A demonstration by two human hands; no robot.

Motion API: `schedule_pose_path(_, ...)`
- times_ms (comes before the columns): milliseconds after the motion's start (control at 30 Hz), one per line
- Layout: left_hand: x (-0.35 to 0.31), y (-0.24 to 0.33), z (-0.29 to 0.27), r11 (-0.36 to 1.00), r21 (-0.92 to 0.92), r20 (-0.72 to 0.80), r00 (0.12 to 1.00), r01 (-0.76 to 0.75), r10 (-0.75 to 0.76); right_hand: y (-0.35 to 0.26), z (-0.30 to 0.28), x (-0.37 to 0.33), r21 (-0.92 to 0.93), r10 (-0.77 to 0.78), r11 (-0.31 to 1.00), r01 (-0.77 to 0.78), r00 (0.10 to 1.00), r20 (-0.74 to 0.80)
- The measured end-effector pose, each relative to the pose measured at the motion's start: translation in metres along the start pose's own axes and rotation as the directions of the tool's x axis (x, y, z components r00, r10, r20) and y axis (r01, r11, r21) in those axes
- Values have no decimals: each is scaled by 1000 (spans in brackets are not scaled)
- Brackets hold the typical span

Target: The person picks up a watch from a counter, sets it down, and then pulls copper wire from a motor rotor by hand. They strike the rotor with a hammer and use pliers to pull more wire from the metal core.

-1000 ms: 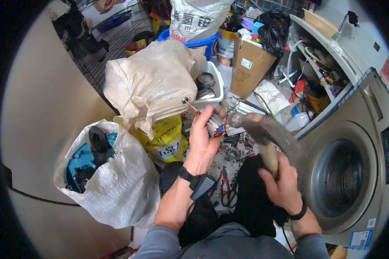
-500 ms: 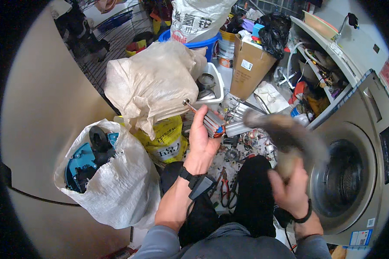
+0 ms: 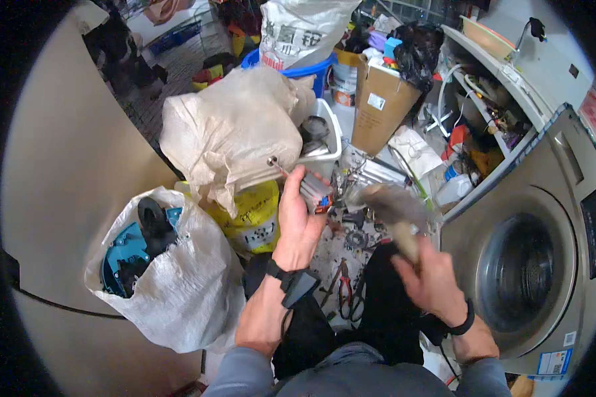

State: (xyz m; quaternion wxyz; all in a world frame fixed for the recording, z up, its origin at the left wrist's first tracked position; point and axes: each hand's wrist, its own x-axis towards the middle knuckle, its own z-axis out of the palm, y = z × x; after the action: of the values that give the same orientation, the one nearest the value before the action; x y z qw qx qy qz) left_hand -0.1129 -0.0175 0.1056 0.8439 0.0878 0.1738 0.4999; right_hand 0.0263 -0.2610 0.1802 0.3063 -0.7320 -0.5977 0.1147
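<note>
My left hand [image 3: 297, 221] is closed around a silver ribbed motor part [image 3: 313, 190] with red and blue bits at its near end. A thin shaft with a round tip sticks out from its far end, over the front of a beige sack. In my right hand [image 3: 435, 286] is the pale handle of a hammer [image 3: 396, 205]. Its dark head is smeared by motion, just right of the motor part and apart from it. Red-handled pliers [image 3: 345, 294] lie on the floor between my knees, among small scattered parts.
On the left stands a white woven sack [image 3: 185, 291] with teal plastic casings [image 3: 126, 246]. The beige sack [image 3: 235, 126] rests beyond a yellow bag [image 3: 257, 212]. A white bin [image 3: 336, 129] and a cardboard box [image 3: 384, 109] stand ahead; a washing machine [image 3: 543, 165] is on the right.
The hammer has swung left, its head nearer the motor part. My left hand has shifted slightly left with the motor part, and my right hand has moved left too.
</note>
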Motion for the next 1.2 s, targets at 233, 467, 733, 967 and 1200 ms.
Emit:
schedule_pose_path(233, -9, -7, 6, 999, 20, -20, 999, 36, -35, -4, 15, 4, -106, -78, 991, 87, 993, 93)
schedule_pose_path(467, -13, -4, 12, 999, 31, -35, 999, 17, -16, -7, 3, -2, -202, -454, 888, 413, 855, -251)
schedule_pose_path(733, -15, 5, 9, 1000, 25, -47, 999, 8, -7, -27, -10, -4, 37, -206, 973, 227, 933, -294)
schedule_pose_path(967, -16, -2, 10, 999, 27, -37, 999, 21, -20, -18, -10, -4, -133, -338, 941, 312, 896, -287)
schedule_pose_path(1200, -2, -5, 13, 997, 6, -14, 997, 70, -70, -6, 10, 4, -128, 1, 992, 1, 1000, 15)
